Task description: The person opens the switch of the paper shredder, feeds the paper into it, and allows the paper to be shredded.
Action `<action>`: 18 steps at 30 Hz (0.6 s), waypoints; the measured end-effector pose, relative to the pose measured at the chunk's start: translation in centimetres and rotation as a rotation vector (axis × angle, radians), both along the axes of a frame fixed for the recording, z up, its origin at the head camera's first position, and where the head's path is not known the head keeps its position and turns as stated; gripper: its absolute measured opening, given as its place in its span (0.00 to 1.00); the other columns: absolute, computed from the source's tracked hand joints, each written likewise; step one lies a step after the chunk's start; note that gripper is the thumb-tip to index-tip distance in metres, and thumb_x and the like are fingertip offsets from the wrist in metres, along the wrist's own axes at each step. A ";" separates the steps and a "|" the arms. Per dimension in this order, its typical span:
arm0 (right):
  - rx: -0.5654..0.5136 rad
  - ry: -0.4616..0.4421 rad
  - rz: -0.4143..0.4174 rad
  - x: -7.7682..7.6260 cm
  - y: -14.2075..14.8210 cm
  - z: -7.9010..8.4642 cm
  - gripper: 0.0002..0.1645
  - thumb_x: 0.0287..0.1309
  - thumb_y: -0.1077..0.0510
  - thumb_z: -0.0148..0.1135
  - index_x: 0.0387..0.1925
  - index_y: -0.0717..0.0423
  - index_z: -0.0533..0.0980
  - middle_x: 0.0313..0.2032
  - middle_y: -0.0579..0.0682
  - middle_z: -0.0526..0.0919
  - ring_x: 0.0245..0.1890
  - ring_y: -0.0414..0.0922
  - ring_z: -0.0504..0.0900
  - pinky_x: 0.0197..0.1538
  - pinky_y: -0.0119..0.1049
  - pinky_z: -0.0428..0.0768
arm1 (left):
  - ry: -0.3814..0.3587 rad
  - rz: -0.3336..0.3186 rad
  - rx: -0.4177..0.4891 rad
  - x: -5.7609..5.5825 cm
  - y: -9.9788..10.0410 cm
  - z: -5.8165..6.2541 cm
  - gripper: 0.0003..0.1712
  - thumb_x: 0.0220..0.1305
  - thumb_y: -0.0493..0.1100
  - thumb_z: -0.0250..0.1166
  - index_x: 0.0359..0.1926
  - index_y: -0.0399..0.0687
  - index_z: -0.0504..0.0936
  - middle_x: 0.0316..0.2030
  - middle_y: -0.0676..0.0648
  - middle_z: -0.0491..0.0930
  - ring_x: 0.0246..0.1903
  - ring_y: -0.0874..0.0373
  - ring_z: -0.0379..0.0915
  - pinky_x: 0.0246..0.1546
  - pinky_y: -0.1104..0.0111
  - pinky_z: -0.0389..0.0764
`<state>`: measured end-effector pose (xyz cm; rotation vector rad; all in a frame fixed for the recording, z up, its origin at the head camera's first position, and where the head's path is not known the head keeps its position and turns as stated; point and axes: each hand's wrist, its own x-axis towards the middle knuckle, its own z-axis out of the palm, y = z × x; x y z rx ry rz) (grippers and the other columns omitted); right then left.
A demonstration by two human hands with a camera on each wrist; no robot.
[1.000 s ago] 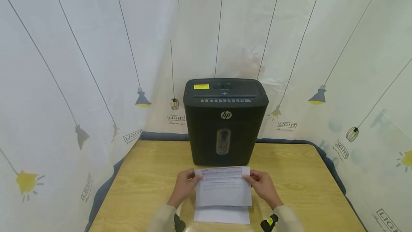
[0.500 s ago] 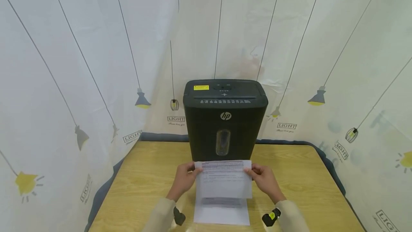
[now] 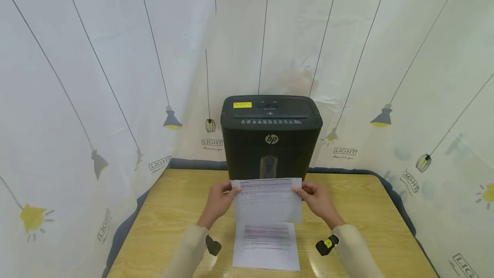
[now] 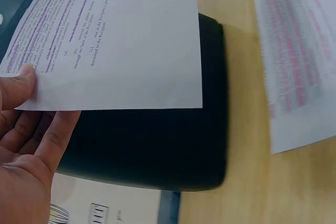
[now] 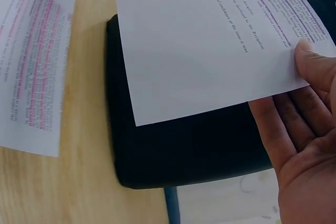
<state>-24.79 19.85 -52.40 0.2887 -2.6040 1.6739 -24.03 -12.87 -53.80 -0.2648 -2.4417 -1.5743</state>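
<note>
Both hands hold up one printed sheet of paper (image 3: 268, 205) by its upper side edges. The left hand (image 3: 218, 200) pinches the left edge, thumb in front and fingers behind. On the opposite edge, the right hand (image 3: 317, 200) pinches in the same way. Purple marker lines run through the text in the left wrist view, where the sheet (image 4: 142, 51) overlaps the black shredder. A second sheet (image 3: 266, 256), its text marked in pink, lies on the table nearer the person. Behind the held sheet stands the black HP paper shredder (image 3: 247, 153), its top slot uncovered.
The wooden table (image 3: 173, 213) carries the shredder at its back edge. A white cloth (image 3: 247, 33) printed with hanging lamps surrounds the table at the back and sides. Each wrist wears a small black camera (image 3: 326, 245).
Both hands have raised the held sheet and moved it forward toward the shredder, covering its lower front. More of the pink-marked sheet on the table now shows.
</note>
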 end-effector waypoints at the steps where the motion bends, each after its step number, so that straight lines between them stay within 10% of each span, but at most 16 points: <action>1: 0.000 0.012 0.007 -0.1 0.0 0.4 0.16 0.68 0.51 0.67 0.44 0.60 0.86 0.36 0.55 0.91 0.33 0.39 0.86 0.39 0.30 0.84 | 0.006 0.004 0.002 -0.2 0.0 0.3 0.06 0.67 0.42 0.70 0.41 0.44 0.88 0.38 0.46 0.89 0.37 0.59 0.81 0.40 0.65 0.87; 18: 0.084 0.164 0.005 -2.3 0.7 6.2 0.16 0.67 0.46 0.67 0.40 0.55 0.85 0.33 0.53 0.89 0.34 0.48 0.83 0.39 0.30 0.82 | 0.186 -0.004 -0.066 -2.7 0.3 6.9 0.15 0.67 0.42 0.70 0.25 0.46 0.76 0.23 0.50 0.76 0.25 0.59 0.68 0.27 0.72 0.75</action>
